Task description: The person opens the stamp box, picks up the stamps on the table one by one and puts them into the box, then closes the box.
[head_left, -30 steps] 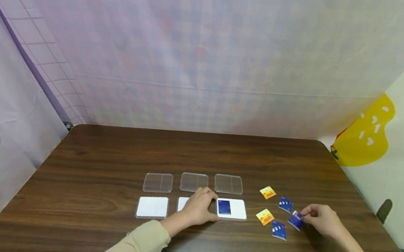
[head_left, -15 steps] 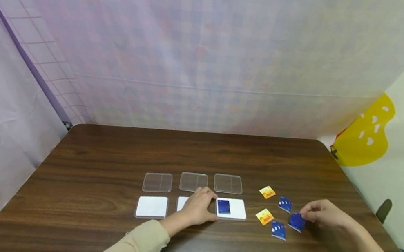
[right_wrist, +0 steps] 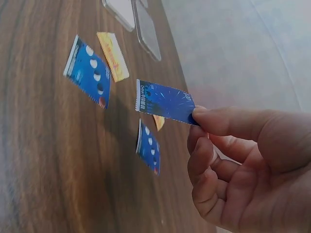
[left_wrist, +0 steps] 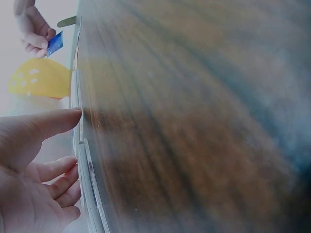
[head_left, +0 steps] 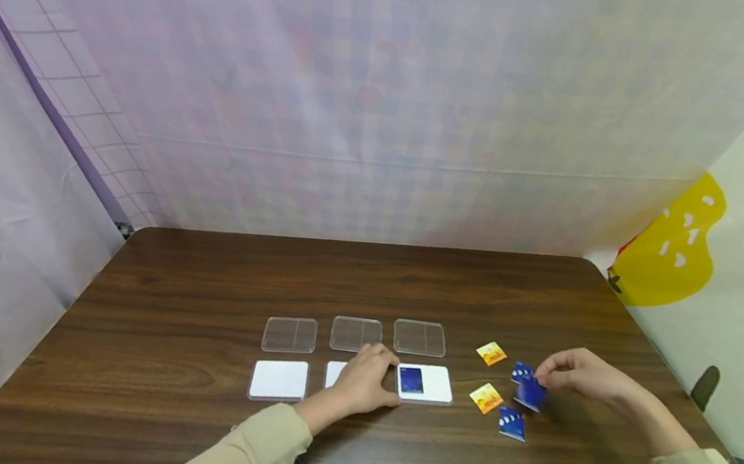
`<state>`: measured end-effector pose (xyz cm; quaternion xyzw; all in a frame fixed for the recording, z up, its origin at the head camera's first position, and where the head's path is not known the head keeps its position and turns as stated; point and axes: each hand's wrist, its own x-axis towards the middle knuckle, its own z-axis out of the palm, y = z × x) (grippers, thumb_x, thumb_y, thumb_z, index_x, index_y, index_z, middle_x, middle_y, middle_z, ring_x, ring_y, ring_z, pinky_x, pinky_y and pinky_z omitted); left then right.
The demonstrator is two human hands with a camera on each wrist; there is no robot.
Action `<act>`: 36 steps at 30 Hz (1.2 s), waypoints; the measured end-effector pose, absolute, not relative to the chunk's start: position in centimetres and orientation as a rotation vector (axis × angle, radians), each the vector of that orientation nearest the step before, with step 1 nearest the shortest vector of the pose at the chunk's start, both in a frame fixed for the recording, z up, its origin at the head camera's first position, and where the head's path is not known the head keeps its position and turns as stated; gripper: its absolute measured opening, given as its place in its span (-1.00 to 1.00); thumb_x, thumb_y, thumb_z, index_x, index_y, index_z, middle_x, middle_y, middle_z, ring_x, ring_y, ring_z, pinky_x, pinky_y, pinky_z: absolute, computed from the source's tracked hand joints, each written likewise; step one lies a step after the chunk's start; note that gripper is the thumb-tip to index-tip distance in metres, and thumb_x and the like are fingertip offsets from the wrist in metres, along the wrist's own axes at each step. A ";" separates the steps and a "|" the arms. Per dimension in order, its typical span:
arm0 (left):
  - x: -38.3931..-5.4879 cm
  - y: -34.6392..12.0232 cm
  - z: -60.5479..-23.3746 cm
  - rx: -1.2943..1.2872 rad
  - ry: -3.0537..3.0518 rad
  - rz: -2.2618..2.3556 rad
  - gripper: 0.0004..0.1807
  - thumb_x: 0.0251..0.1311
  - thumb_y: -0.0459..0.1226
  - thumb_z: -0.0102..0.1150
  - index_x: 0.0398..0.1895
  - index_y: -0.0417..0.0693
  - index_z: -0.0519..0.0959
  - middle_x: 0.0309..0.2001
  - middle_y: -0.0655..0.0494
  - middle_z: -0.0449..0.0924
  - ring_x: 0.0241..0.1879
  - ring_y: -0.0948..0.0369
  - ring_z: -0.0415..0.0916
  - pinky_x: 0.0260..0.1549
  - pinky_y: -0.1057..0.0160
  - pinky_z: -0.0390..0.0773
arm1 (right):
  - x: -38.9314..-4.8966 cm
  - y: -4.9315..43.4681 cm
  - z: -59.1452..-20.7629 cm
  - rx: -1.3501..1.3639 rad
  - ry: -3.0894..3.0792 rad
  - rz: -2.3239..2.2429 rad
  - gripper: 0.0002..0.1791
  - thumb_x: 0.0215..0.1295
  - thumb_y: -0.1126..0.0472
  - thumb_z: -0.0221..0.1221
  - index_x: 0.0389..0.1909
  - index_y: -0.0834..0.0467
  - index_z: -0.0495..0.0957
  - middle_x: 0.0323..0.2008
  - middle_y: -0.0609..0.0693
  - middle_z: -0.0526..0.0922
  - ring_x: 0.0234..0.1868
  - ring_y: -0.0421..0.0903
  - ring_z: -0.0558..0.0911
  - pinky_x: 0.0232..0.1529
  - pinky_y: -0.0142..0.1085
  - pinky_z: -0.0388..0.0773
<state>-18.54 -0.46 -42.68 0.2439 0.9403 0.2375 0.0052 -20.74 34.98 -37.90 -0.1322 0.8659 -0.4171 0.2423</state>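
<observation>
In the head view, my right hand [head_left: 578, 372] pinches a dark blue postage stamp [right_wrist: 165, 102] by its edge, between thumb and index finger. The stamp is raised and tilted above the table. Below it lie two blue stamps with white moon shapes [right_wrist: 90, 73] and two yellow-orange stamps [head_left: 486, 397]. My left hand [head_left: 363, 381] grips the left end of a flat clear case with a white insert [head_left: 439, 385], thumb and index finger at its near and far corners. A blue stamp [head_left: 412, 380] lies on that insert. The left hand partly hides another white-insert case [head_left: 333, 374].
A third white-insert case [head_left: 278, 380] lies at the left of the row. Behind the row are three clear lids [head_left: 289, 335], [head_left: 357, 334], [head_left: 419, 338]. The brown table [head_left: 205, 267] ends at a pale curtain [head_left: 357, 109].
My right hand has lifted the dark blue stamp and moved leftward with it, partly over the far moon stamp. The left hand keeps its place at the case.
</observation>
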 end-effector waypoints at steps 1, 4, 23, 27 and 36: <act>-18.5 -0.5 -42.7 0.764 2.944 0.745 -0.39 -0.25 -0.09 0.43 -0.06 -0.18 0.53 -0.13 0.05 0.48 -0.11 0.15 0.37 -0.12 0.30 0.43 | -20.8 34.8 -37.8 -0.354 2.376 -1.126 -0.76 0.21 0.24 0.09 -0.28 0.38 0.53 -0.57 -0.04 0.45 -0.71 -0.29 0.22 -0.70 -0.46 0.18; -18.6 -0.4 -42.7 0.767 2.947 0.745 -0.39 -0.25 -0.09 0.43 -0.06 -0.18 0.53 -0.13 0.05 0.49 -0.11 0.15 0.37 -0.13 0.30 0.43 | -21.0 34.0 -37.5 -0.360 2.380 -1.109 -0.75 0.21 0.21 0.10 -0.28 0.36 0.53 -0.56 -0.03 0.46 -0.69 -0.28 0.25 -0.67 -0.45 0.19; -18.6 -0.4 -42.7 0.763 2.943 0.755 -0.39 -0.26 -0.09 0.42 -0.06 -0.18 0.53 -0.12 0.04 0.49 -0.09 0.14 0.37 -0.11 0.29 0.43 | -22.6 27.9 -36.9 -0.530 2.355 -1.117 -0.80 0.19 0.25 0.11 -0.33 0.35 0.55 -0.40 0.06 0.57 -0.46 -0.17 0.44 -0.53 -0.40 0.35; -18.6 -0.5 -42.7 0.764 2.943 0.757 -0.39 -0.26 -0.10 0.42 -0.07 -0.18 0.53 -0.12 0.04 0.49 -0.10 0.14 0.37 -0.12 0.29 0.43 | -22.9 26.8 -37.1 -0.540 2.336 -1.125 -0.80 0.18 0.26 0.12 -0.32 0.35 0.56 -0.40 0.04 0.58 -0.45 -0.17 0.43 -0.56 -0.41 0.34; -18.6 -0.4 -42.8 0.768 2.948 0.750 -0.39 -0.25 -0.10 0.43 -0.07 -0.18 0.53 -0.12 0.04 0.49 -0.10 0.14 0.37 -0.12 0.29 0.43 | -23.5 24.6 -37.9 -0.533 2.274 -1.141 -0.83 0.12 0.32 0.14 -0.34 0.37 0.56 -0.52 -0.04 0.55 -0.70 -0.33 0.26 -0.72 -0.52 0.16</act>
